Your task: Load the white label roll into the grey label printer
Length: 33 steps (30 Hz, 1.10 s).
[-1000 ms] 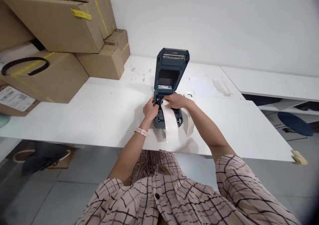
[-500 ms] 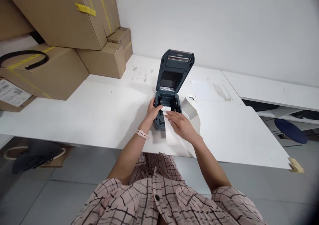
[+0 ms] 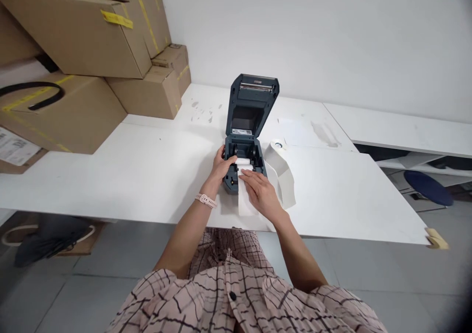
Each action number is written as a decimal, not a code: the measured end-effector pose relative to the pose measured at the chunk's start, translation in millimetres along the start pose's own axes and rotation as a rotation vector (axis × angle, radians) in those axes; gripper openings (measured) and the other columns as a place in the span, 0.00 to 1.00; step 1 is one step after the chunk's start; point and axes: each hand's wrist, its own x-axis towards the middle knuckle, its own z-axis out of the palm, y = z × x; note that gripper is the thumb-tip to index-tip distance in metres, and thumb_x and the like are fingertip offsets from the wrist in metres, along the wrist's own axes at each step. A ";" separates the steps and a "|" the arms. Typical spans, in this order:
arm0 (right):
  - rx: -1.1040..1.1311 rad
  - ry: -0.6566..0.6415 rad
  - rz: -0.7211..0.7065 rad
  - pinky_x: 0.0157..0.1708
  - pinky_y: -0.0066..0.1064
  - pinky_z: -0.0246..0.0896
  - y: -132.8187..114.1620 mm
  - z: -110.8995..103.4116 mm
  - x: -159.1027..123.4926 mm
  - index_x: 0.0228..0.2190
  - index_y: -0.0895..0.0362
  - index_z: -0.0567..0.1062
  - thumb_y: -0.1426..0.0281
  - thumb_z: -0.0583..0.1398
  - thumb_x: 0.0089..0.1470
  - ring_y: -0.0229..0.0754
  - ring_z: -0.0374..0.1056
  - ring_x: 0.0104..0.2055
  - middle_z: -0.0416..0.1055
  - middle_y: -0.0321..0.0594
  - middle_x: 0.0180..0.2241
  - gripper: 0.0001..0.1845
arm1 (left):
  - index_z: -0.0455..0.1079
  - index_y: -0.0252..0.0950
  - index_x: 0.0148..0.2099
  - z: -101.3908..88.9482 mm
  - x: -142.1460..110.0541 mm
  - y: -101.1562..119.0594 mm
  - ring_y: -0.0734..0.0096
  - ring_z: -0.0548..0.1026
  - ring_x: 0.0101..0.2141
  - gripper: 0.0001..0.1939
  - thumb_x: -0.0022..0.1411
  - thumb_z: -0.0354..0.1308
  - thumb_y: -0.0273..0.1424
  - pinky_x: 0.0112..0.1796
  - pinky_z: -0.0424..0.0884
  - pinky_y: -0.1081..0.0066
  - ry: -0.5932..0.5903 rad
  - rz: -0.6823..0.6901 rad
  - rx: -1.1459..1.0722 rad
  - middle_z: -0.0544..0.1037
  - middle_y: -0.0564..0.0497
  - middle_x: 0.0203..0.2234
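A dark grey label printer (image 3: 245, 148) stands on the white table with its lid (image 3: 248, 114) tilted up and back. Inside it lies a small white roll (image 3: 242, 161). From there a white label strip (image 3: 246, 207) runs out over the front edge onto the table. My left hand (image 3: 220, 166) is gripping the printer's left side, its thumb over the rim by the roll. The fingers of my right hand (image 3: 260, 190) are stretched out flat on the strip at the printer's front; the thumb is hidden. Right of the printer stands a partly unwound label roll (image 3: 282, 168).
Cardboard boxes (image 3: 92, 43) with yellow tape are stacked at the left on the table (image 3: 332, 190). A white wall rises behind. Past the table's right edge are a shelf (image 3: 416, 161) and a blue stool (image 3: 427, 188). A dark bag (image 3: 47, 237) sits below at the left.
The view has shifted slightly. My right hand has moved a little on the strip, and more white paper shows inside the printer. My left hand keeps its hold.
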 end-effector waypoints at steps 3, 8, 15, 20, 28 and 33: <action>-0.024 0.023 0.018 0.60 0.56 0.70 -4.1 5.6 -1.7 0.55 0.51 0.78 0.73 0.50 0.69 0.54 0.71 0.62 0.76 0.47 0.59 0.21 | 0.63 0.35 0.67 0.6 -0.1 1.3 0.55 0.73 0.60 0.39 0.52 0.65 0.29 0.60 0.68 0.60 -0.003 0.029 -0.005 0.72 0.40 0.64; -0.014 0.066 0.023 0.59 0.55 0.70 -5.8 8.7 -2.6 0.54 0.50 0.78 0.74 0.50 0.68 0.54 0.72 0.61 0.76 0.46 0.58 0.21 | 0.64 0.36 0.66 1.5 1.9 -0.1 0.56 0.73 0.60 0.39 0.52 0.65 0.28 0.60 0.69 0.60 0.008 0.033 0.006 0.73 0.41 0.63; 0.014 0.046 0.014 0.58 0.54 0.70 -4.8 4.6 -2.2 0.53 0.50 0.78 0.74 0.50 0.68 0.53 0.71 0.62 0.77 0.48 0.57 0.21 | 0.64 0.36 0.66 1.2 0.3 0.3 0.55 0.74 0.59 0.38 0.52 0.65 0.28 0.59 0.70 0.60 0.009 0.013 -0.009 0.74 0.41 0.62; 0.028 0.048 0.022 0.58 0.56 0.70 -5.5 5.7 -1.1 0.53 0.49 0.78 0.73 0.50 0.68 0.54 0.71 0.62 0.76 0.46 0.58 0.20 | 0.62 0.36 0.68 1.4 4.8 0.8 0.56 0.73 0.61 0.40 0.52 0.65 0.28 0.60 0.69 0.60 0.011 0.002 -0.013 0.71 0.40 0.64; 0.314 0.098 0.167 0.64 0.51 0.65 5.6 -39.6 20.5 0.57 0.47 0.75 0.56 0.55 0.69 0.51 0.70 0.63 0.75 0.44 0.59 0.21 | 0.56 0.41 0.72 -0.3 -55.6 5.6 0.49 0.70 0.63 0.45 0.57 0.69 0.40 0.60 0.68 0.55 0.015 -0.054 0.135 0.69 0.40 0.66; 0.343 0.313 0.213 0.69 0.48 0.54 71.4 -82.4 141.0 0.68 0.41 0.59 0.39 0.51 0.64 0.50 0.52 0.74 0.55 0.38 0.72 0.38 | 0.47 0.45 0.76 -3.9 -91.8 5.4 0.46 0.65 0.67 0.55 0.55 0.72 0.43 0.61 0.68 0.57 -0.035 -0.130 0.159 0.63 0.42 0.70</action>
